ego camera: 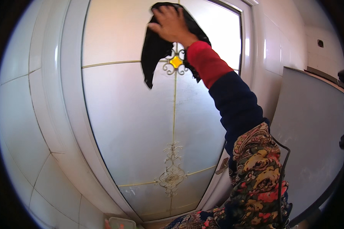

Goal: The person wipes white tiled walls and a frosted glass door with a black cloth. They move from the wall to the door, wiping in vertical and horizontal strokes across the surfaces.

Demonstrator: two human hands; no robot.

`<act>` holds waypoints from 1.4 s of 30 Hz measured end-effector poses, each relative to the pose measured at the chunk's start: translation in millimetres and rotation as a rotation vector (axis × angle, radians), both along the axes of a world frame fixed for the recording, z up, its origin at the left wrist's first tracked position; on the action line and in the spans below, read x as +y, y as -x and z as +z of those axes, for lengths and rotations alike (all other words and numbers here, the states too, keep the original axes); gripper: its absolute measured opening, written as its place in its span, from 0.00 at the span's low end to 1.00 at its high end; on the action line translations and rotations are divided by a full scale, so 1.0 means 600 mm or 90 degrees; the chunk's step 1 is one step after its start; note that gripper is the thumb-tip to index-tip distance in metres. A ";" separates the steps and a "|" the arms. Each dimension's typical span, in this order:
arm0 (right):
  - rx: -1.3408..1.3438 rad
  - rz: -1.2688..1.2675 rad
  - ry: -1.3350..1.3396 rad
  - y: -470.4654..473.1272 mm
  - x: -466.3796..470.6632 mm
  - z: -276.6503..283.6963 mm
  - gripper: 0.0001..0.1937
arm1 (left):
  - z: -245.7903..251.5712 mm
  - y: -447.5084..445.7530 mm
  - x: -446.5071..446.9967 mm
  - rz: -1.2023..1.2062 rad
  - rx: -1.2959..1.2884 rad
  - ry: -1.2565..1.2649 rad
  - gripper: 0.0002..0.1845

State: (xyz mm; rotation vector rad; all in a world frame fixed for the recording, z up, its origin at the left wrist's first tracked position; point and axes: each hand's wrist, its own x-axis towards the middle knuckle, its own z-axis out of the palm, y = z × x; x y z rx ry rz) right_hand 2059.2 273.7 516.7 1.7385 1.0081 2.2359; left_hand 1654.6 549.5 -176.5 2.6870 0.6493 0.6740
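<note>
My right hand (172, 25) lies flat over a black cloth (157, 43), palm side to the frosted glass panel (132, 114) of a white-framed door. The fingers point up and to the left, and the thumb is spread. Two loose ends of the cloth hang down on either side of a yellow diamond-shaped ornament (176, 61) with metal scrolls. Gold-coloured strips cross the glass, and a larger scroll ornament (171, 177) decorates its lower part. My left hand is out of view.
A door handle (222, 166) is on the right side of the frame, partly behind my sleeve. A large grey panel (306, 128) stands at the right. Pale wall tiles (17, 120) run down the left. A clear plastic container (121, 223) sits at the bottom edge.
</note>
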 end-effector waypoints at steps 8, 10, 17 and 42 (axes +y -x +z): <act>0.153 -0.114 -0.355 -0.056 -0.273 -0.023 0.35 | -0.056 -0.073 0.029 -0.057 0.055 -0.047 0.33; 0.204 -0.155 -0.446 -0.057 -0.304 -0.028 0.35 | -0.054 -0.080 0.030 -0.067 0.029 -0.074 0.34; 0.284 0.069 -0.620 -0.036 -0.243 0.025 0.35 | 0.003 -0.045 0.002 -0.071 -0.076 0.027 0.34; 0.000 0.246 -0.161 0.122 0.230 0.186 0.30 | 0.076 0.143 -0.140 0.233 -0.051 0.131 0.34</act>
